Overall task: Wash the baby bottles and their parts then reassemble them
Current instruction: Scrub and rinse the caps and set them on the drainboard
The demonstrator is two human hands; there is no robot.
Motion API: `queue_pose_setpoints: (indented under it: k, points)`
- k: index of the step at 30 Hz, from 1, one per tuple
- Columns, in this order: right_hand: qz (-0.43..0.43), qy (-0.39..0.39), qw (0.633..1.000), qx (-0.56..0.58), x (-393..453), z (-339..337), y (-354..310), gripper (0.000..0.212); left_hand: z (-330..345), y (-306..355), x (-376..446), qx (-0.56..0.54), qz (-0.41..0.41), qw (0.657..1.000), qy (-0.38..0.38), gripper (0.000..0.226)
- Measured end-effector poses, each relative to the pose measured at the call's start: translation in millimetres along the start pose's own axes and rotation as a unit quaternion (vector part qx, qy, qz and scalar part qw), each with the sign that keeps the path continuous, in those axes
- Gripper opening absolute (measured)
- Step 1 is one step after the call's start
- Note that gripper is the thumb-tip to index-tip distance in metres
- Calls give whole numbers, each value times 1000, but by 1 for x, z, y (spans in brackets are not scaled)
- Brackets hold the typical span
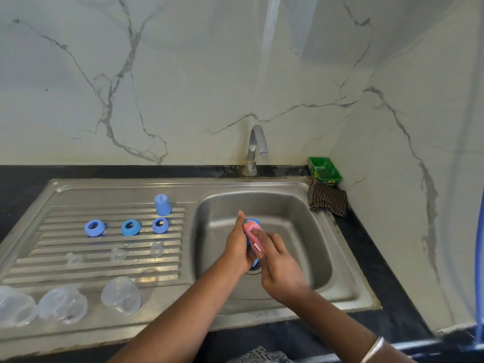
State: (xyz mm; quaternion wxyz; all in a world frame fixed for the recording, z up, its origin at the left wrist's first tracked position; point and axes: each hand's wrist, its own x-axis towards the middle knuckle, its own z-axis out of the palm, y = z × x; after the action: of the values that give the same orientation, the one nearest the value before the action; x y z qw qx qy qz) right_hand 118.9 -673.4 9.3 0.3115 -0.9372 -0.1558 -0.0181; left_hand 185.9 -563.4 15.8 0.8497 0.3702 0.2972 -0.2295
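Over the steel sink basin [309,239], the left hand [237,244] grips a blue bottle cap [250,223], fingers curled round it, while the right hand [280,263] pinches a pink scrub pad [254,233] and presses it against the cap's side. Both are held above the drain [254,268]. On the ribbed drainboard [78,213] to the left stand another blue cap [162,204], upright at the back, and three blue collar rings [94,227] in a row just in front of it. Three clear teats [118,255] lie in a nearer row, and three clear bottles [121,294] lie on their sides along the front edge. Behind the basin rises a chrome tap [255,150]. On the dark worktop [372,260] in the right corner sit a green tray [324,171] and, just in front of it, a checked cloth [327,197].
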Motion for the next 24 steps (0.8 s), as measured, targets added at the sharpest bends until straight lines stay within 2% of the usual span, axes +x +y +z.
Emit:
queue_pose_setpoints:
  k: [2,6,9,14,19,21,24]
  points:
    - [17,15,1000,-12,10,-5,-4,74,2,-2,-2,5,11,1000,8,51]
    - [99,51,993,37,30,-15,-8,78,0,-4,-4,-35,20,999,-11,47]
    - [86,42,994,43,20,-13,-7,83,0,-1,-4,-56,19,998,-12,46]
    - [62,37,997,29,2,0,-7,78,-1,-1,-6,-12,27,999,15,48]
    - [12,40,998,-37,-4,11,-6,77,-2,1,-2,13,41,998,52,58]
    - [-26,47,996,-70,2,8,-8,74,-3,0,-1,15,45,998,28,63]
    - [5,58,997,-49,19,1,-11,77,-3,-2,-5,14,76,996,-32,54]
